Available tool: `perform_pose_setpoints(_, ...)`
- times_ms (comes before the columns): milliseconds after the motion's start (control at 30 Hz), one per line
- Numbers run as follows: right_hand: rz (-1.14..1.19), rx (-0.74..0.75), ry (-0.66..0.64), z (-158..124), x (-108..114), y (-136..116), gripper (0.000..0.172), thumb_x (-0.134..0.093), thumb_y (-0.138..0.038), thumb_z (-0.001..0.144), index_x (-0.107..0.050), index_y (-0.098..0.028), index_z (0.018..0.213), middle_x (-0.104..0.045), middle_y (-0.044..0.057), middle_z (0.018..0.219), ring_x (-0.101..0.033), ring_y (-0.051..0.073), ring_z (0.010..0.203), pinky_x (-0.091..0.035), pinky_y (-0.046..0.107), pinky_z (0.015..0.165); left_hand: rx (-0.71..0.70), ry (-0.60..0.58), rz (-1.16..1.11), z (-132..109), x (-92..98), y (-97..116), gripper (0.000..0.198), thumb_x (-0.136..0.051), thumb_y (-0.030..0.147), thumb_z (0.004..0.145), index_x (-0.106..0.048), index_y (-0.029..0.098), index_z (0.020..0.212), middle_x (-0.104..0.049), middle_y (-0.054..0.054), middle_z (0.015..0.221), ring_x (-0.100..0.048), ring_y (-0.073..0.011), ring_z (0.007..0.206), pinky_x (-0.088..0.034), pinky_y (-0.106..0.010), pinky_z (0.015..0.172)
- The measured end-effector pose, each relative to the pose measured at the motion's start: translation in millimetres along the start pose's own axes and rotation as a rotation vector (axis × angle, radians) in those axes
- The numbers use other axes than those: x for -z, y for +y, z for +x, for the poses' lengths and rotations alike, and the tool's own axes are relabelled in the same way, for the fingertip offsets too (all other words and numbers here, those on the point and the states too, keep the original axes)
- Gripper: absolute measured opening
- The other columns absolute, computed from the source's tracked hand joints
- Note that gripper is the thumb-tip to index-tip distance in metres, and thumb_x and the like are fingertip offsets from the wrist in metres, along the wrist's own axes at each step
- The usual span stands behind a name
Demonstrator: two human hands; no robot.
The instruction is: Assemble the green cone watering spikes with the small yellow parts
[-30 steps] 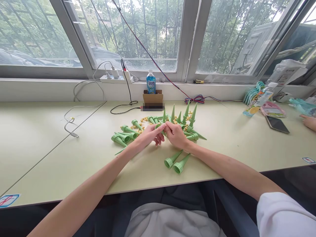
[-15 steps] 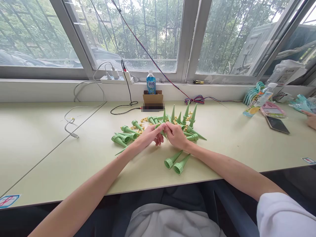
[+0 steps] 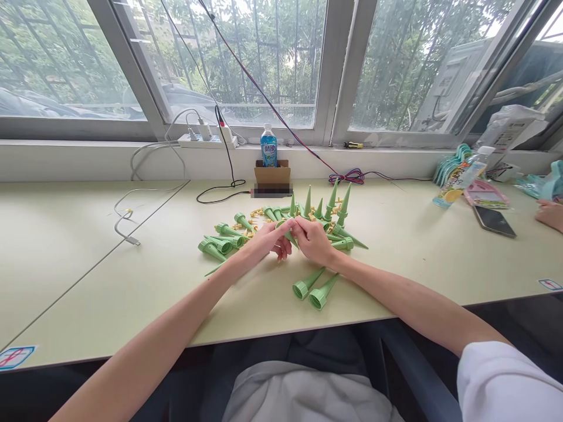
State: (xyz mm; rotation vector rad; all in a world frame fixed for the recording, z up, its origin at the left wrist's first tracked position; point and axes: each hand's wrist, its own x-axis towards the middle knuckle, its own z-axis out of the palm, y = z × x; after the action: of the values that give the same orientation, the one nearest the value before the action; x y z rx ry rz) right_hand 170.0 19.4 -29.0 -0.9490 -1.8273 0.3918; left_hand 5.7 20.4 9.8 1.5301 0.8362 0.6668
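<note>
Two hands are held together above the middle of the worktop (image 3: 409, 228); a green spike (image 3: 291, 238) is pinched in the grip of the left hand (image 3: 270, 237), while the fingers of the right hand (image 3: 311, 239) are curled in beside it; whether anything is pinched by the right grip cannot be told, since its fingertips are hidden; by being braced between both hands the spike is presumably kept from twisting. Toward the far edge, several upright spikes (image 3: 345, 205) are stood on their wide ends, probably because no balance could be had on the points; lying spikes (image 3: 211, 249) are spread to the left, with small yellow pieces (image 3: 257, 212) strewn behind them; two loose spikes (image 3: 319, 299) are laid side by side by the near edge, mouths turned toward it, perhaps for easy reach. At the far edge a blue bottle (image 3: 269, 149) is set in or behind a cardboard box (image 3: 272, 176); its label is marked with large characters, seemingly 劲凉; toward the far right corner a clear bottle (image 3: 457, 181) is wrapped in an orange-and-yellow label, its lettering too small to be read; a sticker (image 3: 16, 357) at the near left is marked in red and blue, without legible words.
</note>
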Motion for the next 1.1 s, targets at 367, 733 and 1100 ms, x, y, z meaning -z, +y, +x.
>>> perform_pose_setpoints(367, 0.001, 0.015, -0.012, -0.6, 0.2, -0.6, 0.037, -0.033, -0.04, 0.1, -0.038, -0.021, 0.068, -0.042, -0.004, 0.058, -0.035, 0.01, 0.053, -0.03, 0.025, 0.053, 0.05, -0.044, -0.045, 0.1, -2.8, 0.5, 0.051, -0.053, 0.068, 0.083, -0.055, 0.017, 0.088, -0.062, -0.004, 0.06, -0.056, -0.0137, 0.05, -0.046, -0.026, 0.051)
perform_pose_setpoints(733, -0.001, 0.013, -0.005, 0.0, 0.4, 0.3, 0.036, -0.035, -0.037, 0.1, -0.036, -0.021, 0.068, -0.04, -0.004, 0.057, -0.034, 0.01, 0.052, -0.03, 0.025, 0.053, 0.035, -0.053, -0.055, 0.0, -1.4, -1.5, 0.049, -0.053, 0.066, 0.084, -0.055, 0.018, 0.091, -0.06, -0.003, 0.062, -0.057, -0.0138, 0.052, -0.046, -0.025, 0.05)
perform_pose_setpoints(1100, 0.049, 0.017, -0.006, -0.6, 0.0, -1.9, 0.036, -0.036, -0.036, 0.1, -0.036, -0.021, 0.068, -0.04, -0.005, 0.056, -0.033, 0.01, 0.052, -0.03, 0.024, 0.053, -0.015, 0.003, 0.119, -4.2, -6.0, 3.6, 0.052, -0.045, 0.068, 0.087, -0.055, 0.017, 0.093, -0.06, -0.002, 0.06, -0.056, -0.0128, 0.05, -0.047, -0.025, 0.051)
